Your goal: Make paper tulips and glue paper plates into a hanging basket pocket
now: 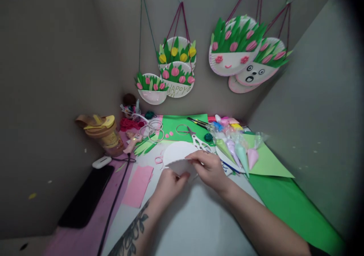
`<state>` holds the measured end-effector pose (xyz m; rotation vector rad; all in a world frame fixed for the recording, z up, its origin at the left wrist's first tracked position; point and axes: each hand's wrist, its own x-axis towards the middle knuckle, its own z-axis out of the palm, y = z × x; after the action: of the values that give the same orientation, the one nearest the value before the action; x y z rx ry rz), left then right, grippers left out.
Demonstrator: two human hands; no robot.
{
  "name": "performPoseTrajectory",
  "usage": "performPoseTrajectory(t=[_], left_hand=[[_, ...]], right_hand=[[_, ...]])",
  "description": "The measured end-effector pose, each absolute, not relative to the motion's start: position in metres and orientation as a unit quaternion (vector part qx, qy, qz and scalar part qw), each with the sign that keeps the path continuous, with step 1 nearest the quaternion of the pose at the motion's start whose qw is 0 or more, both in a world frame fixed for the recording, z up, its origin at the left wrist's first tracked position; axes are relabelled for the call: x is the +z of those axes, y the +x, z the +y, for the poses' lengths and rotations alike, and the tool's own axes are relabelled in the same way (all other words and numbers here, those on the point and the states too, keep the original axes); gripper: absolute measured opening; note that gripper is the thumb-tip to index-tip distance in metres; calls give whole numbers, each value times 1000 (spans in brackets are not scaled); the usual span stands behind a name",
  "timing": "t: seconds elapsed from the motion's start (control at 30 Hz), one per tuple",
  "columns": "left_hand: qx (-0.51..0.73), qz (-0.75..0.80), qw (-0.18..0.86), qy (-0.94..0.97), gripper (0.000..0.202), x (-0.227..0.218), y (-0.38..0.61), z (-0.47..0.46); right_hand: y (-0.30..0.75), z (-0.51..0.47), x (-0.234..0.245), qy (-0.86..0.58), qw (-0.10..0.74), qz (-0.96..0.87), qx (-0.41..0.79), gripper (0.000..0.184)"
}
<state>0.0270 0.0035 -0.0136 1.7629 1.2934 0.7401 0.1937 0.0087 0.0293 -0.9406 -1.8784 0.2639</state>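
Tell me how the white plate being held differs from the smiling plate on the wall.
The white plate is handheld; the smiling plate hangs from strings. The white plate's visible surface is plain, while the smiling plate bears pink flowers and green leaves. Both are largely white with a curved edge.

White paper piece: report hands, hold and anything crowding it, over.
Right hand pinching white paper piece. Left hand at its near side, grip unclear. White-handled scissors close beyond; pink paper left of left hand.
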Motion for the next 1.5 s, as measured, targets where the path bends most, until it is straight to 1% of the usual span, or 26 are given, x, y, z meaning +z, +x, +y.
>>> performPoseTrajectory(t=[0.07,0.13,0.27,0.33,0.43,0.5,0.53,0.63,0.7,0.8,0.83,0.97,1.0,1.07,1.13,1.17,1.2,1.27,1.33,1.4,1.5], left_hand=[[312,510,411,688,25,-14,26,4],[327,520,398,682,27,-13,26,5],[327,538,344,697,41,-9,27,3],[330,534,332,704,42,-7,28,1],[359,538,323,691,35,-6,28,1],[371,544,316,683,37,-5,28,0],[371,545,313,684,40,-5,28,-1],[365,539,302,696,50,-5,29,-3],[378,536,298,693,47,-5,29,-3],[401,537,299,679,39,-6,28,-3],[403,537,298,679,39,-6,28,-3],[389,528,291,697,43,-6,28,-4],[390,527,294,696,42,-6,28,-4],[406,528,305,681,37,-6,28,-5],[431,527,313,663,32,-6,27,-5],[440,524,312,659,29,-6,27,-5],[446,520,308,660,27,-6,28,-6],[445,518,294,669,25,-7,28,-7],[441,518,298,670,24,-8,29,-7],[457,519,331,642,24,-7,30,-8],[490,530,361,591,28,-3,31,-9]], right_hand=[[194,10,32,-394,472,-777,136,20],[194,10,31,-421,471,-764,133,16],[191,9,23,-447,489,-747,53,16],[190,9,21,-445,490,-749,33,17],[190,10,23,-469,482,-734,92,14],[191,11,25,-489,469,-725,126,10],[191,11,25,-496,463,-725,120,10],[190,10,21,-499,471,-726,50,11],[190,11,20,-489,483,-724,57,12],[191,13,20,-483,472,-723,142,11],[191,13,21,-488,464,-724,151,9],[190,12,20,-512,463,-720,73,9],[189,12,20,-512,469,-716,75,9],[190,13,21,-505,472,-710,134,8],[190,15,23,-499,457,-708,202,7],[190,15,23,-500,449,-710,211,6],[190,15,23,-505,444,-713,199,7],[189,14,22,-516,452,-715,138,10],[188,13,20,-516,470,-708,102,7],[188,13,20,-511,473,-702,146,6],[188,14,23,-507,447,-695,247,5]])
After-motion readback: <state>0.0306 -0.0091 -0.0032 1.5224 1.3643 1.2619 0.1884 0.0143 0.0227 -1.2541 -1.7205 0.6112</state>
